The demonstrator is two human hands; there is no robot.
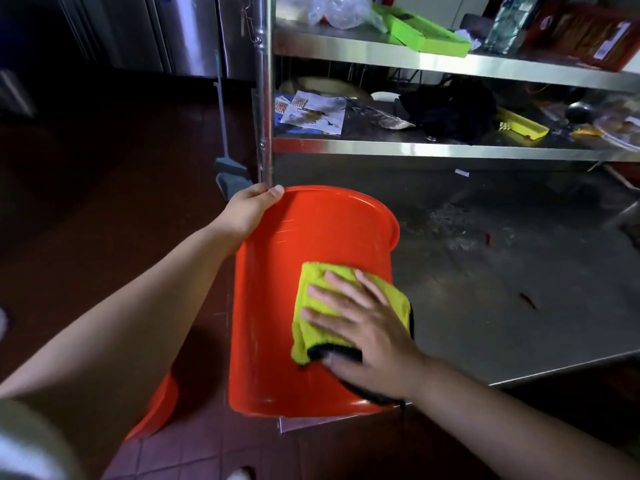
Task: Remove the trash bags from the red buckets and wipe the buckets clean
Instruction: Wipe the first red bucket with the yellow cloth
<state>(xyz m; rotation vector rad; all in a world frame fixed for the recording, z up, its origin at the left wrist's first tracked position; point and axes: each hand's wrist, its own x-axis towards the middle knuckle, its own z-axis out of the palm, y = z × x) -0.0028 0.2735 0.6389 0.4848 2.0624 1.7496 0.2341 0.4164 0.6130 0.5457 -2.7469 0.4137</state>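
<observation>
1. Red bucket [277, 306] lay tipped on the corner of the steel bench [519, 271], mouth away from the camera, base toward the person and overhanging the edge.
2. No trash bag showed on this bucket; inside not visible, so can't confirm.
3. Left hand [247, 211] gripped the rim at the far left, thumb hooked over the lip, fingers curled behind.
4. Right hand [367, 330] lay flat, fingers spread and straight, and pressed a yellow cloth [311, 306] against the outer wall near the base. Cloth had a dark backing or edge.
5. Judged step: wiping the outside wall; task looked partway done.
6. Second red bucket [156, 407] sat low on the floor [104, 168] to the left, mostly hidden by the left arm; its state couldn't be told.
7. Handling, judged: bucket was thin plastic, light, stiff enough but would flex at the wall; smooth and glossy, likely slippery if wet. It could roll on its side, so the rim was the place to hold it steady.
8. Cloth was soft and limp, would bunch under a sliding palm; flat pressure suited it.
9. Risk: the overhanging base could slip off the bench corner.
10. Writing: printed paper [311, 114] on the lower shelf [415, 147] and a red box [588, 32] on the upper shelf had print, too blurred to read. No brand seen on the bucket.
</observation>
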